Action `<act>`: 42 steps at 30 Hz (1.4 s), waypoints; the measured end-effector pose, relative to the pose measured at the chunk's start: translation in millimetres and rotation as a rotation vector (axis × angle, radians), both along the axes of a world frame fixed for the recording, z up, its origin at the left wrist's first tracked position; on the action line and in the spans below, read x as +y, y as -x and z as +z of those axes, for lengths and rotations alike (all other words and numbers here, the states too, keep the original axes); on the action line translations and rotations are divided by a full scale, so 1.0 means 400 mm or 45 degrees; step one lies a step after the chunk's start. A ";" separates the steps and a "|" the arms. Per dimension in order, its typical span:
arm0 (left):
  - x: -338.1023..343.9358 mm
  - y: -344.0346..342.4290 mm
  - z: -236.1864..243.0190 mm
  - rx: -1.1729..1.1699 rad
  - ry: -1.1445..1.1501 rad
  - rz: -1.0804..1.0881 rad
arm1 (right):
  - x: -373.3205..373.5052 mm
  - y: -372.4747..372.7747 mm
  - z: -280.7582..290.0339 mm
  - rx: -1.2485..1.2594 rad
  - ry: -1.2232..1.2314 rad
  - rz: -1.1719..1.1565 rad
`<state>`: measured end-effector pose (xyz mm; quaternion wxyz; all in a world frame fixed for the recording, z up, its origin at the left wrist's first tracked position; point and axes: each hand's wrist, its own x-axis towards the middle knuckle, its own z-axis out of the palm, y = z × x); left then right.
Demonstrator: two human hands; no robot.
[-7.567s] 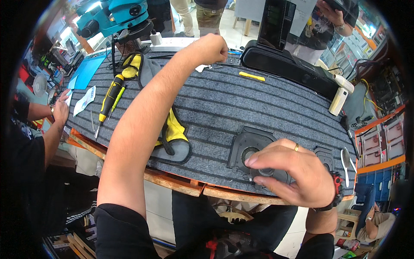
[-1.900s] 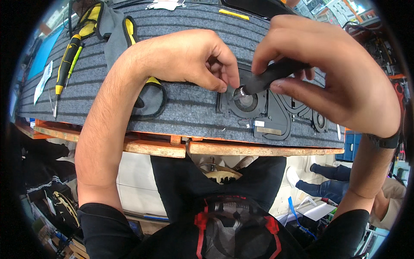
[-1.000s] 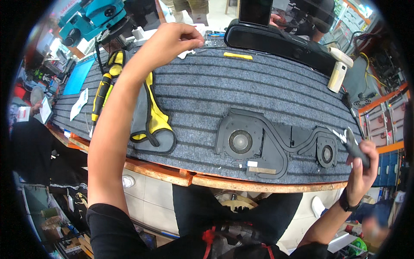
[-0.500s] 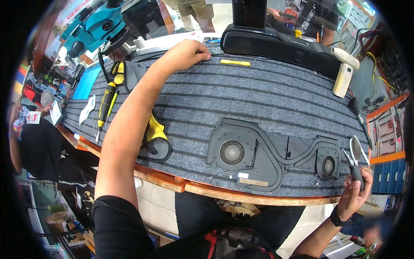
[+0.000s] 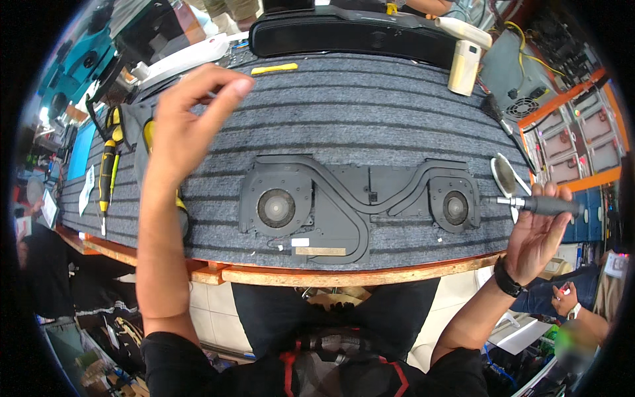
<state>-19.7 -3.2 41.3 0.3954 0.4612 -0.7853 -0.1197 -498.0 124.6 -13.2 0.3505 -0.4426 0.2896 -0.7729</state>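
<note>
Workbench top, head view, dial centred on the picture: grey ribbed carpet mat point(image 5: 331, 122) with black stripes; long black bar-shaped housing point(image 5: 354, 36) at 12 o'clock; slim yellow plastic strip point(image 5: 275, 67) between 11 and 12; black-and-yellow screwdriver point(image 5: 106, 169) just past 9; white-rimmed oval brush point(image 5: 506, 177) just short of 3. Principal item: flat matt-black cooling assembly point(image 5: 340, 221), with a larger round fan, a smaller round fan and curved heat pipes, lying flat from the dial's centre toward 3, near the bench edge. Handling, as judged: light for its breadth, stiff overall, hardly slippery; fan blades fragile, thin pipes liable to bend. Best hold: both outer fan housings by their rims, clear of blades and pipes. Left hand point(image 5: 192, 126) at 10 o'clock: raised above the mat, forearm rising from 7, fingers curled toward the thumb; whether anything small is pinched cannot be told. Right hand point(image 5: 539, 241) just past 3: palm upturned, thumb and fingers closed around a black-handled tool point(image 5: 549, 205) with a bright metal shank, pointing toward 9, its tip near the smaller fan; contact unclear.
</note>
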 end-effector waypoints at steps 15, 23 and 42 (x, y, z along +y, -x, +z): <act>0.018 0.013 -0.092 -0.108 -0.196 -0.382 | -0.131 -0.255 0.122 0.871 0.166 -0.165; 0.005 0.014 -0.091 -0.175 -0.195 -0.419 | -0.064 -0.176 0.084 0.899 0.015 -0.465; 0.006 0.008 -0.113 -0.257 -0.301 -0.248 | -0.121 -0.129 0.071 0.956 0.155 -0.373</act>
